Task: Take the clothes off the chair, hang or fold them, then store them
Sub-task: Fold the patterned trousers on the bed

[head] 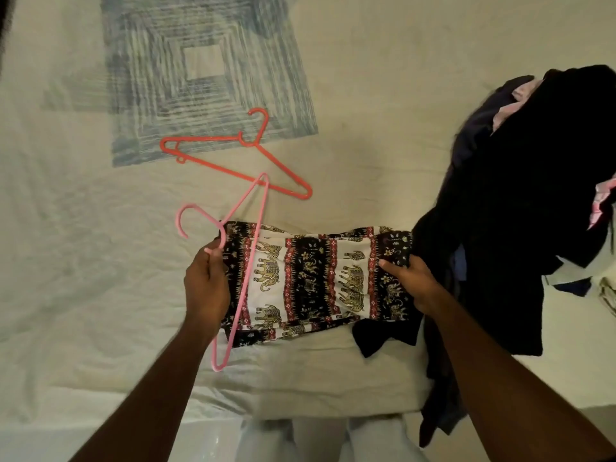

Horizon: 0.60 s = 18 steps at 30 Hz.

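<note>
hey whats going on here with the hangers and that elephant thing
A person is putting clothes away at a bed. The left hand holds a pink hanger by its neck, laid over the left end of a folded elephant-print garment. The right hand pinches the garment's right edge. A red hanger lies unused further up the bed, and a pile of dark clothes sits to the right.
</note>
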{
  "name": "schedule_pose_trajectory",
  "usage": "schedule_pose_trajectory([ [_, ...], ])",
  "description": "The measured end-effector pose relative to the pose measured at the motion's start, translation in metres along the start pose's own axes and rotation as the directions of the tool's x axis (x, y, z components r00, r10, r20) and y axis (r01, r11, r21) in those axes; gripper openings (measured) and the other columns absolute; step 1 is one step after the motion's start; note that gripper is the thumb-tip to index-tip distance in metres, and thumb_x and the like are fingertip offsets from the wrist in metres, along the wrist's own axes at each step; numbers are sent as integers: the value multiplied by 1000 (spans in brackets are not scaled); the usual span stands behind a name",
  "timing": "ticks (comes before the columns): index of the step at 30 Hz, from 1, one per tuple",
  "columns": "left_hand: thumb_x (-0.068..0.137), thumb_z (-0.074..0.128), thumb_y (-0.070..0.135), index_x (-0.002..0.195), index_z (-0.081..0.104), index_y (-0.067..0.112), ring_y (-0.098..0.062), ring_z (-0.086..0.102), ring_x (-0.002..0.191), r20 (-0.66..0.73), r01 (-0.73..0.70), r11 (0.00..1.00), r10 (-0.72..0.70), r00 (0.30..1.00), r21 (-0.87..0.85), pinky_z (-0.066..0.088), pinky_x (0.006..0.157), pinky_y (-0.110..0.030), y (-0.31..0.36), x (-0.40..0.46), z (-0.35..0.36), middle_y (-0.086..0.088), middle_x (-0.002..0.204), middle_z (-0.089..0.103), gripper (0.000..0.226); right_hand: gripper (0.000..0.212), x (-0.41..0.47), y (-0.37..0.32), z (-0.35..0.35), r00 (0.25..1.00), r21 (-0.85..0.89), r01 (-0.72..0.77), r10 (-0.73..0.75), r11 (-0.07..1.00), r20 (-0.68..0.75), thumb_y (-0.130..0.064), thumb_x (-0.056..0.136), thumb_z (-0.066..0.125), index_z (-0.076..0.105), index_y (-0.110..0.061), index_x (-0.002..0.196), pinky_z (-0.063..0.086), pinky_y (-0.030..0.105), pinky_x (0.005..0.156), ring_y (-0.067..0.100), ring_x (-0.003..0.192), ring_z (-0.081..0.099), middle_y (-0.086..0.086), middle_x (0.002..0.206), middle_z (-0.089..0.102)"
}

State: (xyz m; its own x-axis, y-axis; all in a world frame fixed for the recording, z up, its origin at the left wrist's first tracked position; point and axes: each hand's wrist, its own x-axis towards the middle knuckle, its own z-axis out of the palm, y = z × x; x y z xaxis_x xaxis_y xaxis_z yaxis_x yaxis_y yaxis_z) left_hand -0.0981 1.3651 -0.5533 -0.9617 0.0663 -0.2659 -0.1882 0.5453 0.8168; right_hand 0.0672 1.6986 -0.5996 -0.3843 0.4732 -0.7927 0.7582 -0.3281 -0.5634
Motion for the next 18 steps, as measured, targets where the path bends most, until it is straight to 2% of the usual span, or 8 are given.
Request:
schedule_pose_trajectory([
  [2,103,36,41,118,61,46,-35,62,83,-10,-17,999,17,1000,-33,53,78,-49,-1,-5,-6,-6,89,66,29,34,-17,-13,6,999,106,40,-42,994,19,-22,91,74,64,-14,122,56,48,93,30,105,71,13,118,73],
  [3,102,37,44,116,60,50,-44,60,83,-16,-9,998,8,1000,-56,53,76,-54,-4,-6,-10,-15,87,62,28,34,-30,-21,13,996,176,65,-74,982,45,-20,92,72,64,-11,124,58,45,87,30,102,73,15,118,73],
  [5,102,37,46,120,59,45,-54,55,81,-31,20,996,-23,999,-83,51,69,-60,-11,-6,-17,-28,90,58,28,34,-59,-41,35,982,305,93,-139,948,131,-18,94,68,62,-7,126,61,44,81,31,100,74,17,115,74],
  [8,103,39,44,119,60,38,-23,46,57,-57,14,997,-18,998,-72,44,62,-42,-22,-8,-27,2,66,52,28,37,-96,-62,92,912,417,103,-253,903,323,-13,90,67,60,-2,124,62,46,78,37,93,72,21,108,73],
  [11,108,43,32,120,62,27,-11,39,54,-66,6,996,-12,998,-91,38,59,-35,-31,-10,-40,10,61,45,24,34,-116,-71,178,860,463,39,-265,886,436,-3,88,68,61,-2,121,61,48,80,34,89,69,20,103,69],
  [13,109,43,28,121,63,22,-12,43,58,-74,1,998,-6,997,-68,40,61,-33,-34,-10,-51,9,66,49,25,30,-119,-70,239,859,428,26,-239,903,453,-3,88,70,64,-9,117,59,51,86,32,93,70,15,104,71],
  [16,108,41,27,123,64,20,-3,55,69,-101,-7,1000,8,995,18,45,66,-30,-40,-5,-74,11,79,61,28,17,-114,-60,318,896,226,148,-227,963,381,-13,88,70,69,-23,101,60,54,87,26,93,73,6,99,74],
  [18,109,42,23,122,65,19,-5,53,62,-100,-10,999,14,995,39,44,60,-32,-47,-1,-89,10,73,60,27,16,-105,-51,353,936,105,173,-196,979,293,-16,87,69,71,-16,103,62,46,78,26,90,73,8,97,74],
])
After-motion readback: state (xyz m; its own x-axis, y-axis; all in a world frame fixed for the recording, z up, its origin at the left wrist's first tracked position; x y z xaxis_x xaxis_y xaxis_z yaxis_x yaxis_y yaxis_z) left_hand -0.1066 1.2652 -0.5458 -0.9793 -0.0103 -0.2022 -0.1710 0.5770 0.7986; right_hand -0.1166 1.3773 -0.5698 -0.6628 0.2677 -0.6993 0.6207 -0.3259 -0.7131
